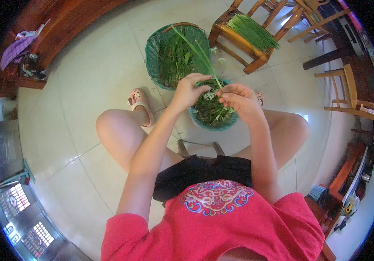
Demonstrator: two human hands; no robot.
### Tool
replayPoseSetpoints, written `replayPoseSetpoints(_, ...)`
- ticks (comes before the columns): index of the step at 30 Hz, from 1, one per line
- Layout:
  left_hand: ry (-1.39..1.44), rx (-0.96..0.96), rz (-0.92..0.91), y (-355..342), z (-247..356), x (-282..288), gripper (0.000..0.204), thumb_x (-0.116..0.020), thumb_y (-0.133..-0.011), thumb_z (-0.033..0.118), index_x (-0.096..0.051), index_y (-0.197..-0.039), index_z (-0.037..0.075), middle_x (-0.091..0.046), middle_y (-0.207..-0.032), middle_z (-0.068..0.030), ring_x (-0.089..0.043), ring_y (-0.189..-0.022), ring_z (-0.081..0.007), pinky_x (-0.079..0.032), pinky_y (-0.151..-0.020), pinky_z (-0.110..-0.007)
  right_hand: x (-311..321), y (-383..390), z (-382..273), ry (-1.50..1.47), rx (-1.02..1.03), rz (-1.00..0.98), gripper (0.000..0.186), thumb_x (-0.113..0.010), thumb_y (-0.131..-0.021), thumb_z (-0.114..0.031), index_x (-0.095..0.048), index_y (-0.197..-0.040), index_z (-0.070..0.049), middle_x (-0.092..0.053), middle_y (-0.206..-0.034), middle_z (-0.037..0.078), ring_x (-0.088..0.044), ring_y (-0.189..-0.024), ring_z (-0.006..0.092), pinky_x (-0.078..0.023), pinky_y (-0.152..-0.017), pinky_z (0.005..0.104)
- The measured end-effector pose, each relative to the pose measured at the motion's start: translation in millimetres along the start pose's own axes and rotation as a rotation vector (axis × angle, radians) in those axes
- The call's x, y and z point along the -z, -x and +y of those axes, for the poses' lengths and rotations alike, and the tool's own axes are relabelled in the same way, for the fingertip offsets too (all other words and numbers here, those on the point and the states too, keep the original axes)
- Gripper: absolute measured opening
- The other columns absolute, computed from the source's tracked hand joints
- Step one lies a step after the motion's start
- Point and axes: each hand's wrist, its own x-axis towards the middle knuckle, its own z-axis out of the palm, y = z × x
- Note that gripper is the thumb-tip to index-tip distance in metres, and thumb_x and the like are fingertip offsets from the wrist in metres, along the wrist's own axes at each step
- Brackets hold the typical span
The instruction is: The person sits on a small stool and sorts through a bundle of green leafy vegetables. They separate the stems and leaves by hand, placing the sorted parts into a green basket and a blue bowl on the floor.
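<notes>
My right hand [241,99] pinches a few long green chive stalks [201,54] near their lower end, thumb against fingers. They slant up and away to the left. My left hand [190,90] is beside them, its thumb and fingers apart, fingertips close to the stalks. Below both hands is a small green basket [213,128] holding chive scraps and white flower heads [210,95]. Just beyond it, a larger green woven basket [151,65] with a brown handle holds loose green stalks [174,61]. My hands hide part of the small basket's rim.
A neat bundle of green chives [253,32] lies on a wooden chair [229,35] at the far right. More wooden chairs [348,89] stand along the right side. My feet in pink clogs [141,104] flank the small basket on the tiled floor [95,82].
</notes>
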Motion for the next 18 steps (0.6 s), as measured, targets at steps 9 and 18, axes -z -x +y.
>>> replayPoseSetpoints(9,-0.213,-0.233,-0.008,25.2,46.4,14.6,0.040,-0.052,-0.062,-0.008,-0.061,-0.093,0.015,-0.056,-0.096,-0.0030,-0.059,-0.075,-0.0177,-0.046,-0.058,-0.028,3.8,33.9,9.6,0.243,0.054,-0.014,0.017,-0.053,-0.074,0.001,-0.054,-0.091,0.000,-0.060,-0.085,0.009,-0.056,-0.072,0.0116,-0.043,-0.060,0.0223)
replayPoseSetpoints(18,-0.473,-0.279,-0.200,29.7,29.3,8.1,0.032,-0.052,-0.062,-0.006,-0.062,-0.088,0.008,-0.059,-0.086,-0.0075,-0.059,-0.077,-0.0211,-0.047,-0.062,-0.029,9.1,31.5,31.1,0.852,0.386,0.013,0.014,-0.050,-0.077,-0.001,-0.057,-0.089,0.001,-0.060,-0.083,0.009,-0.057,-0.075,0.0166,-0.043,-0.068,0.0251)
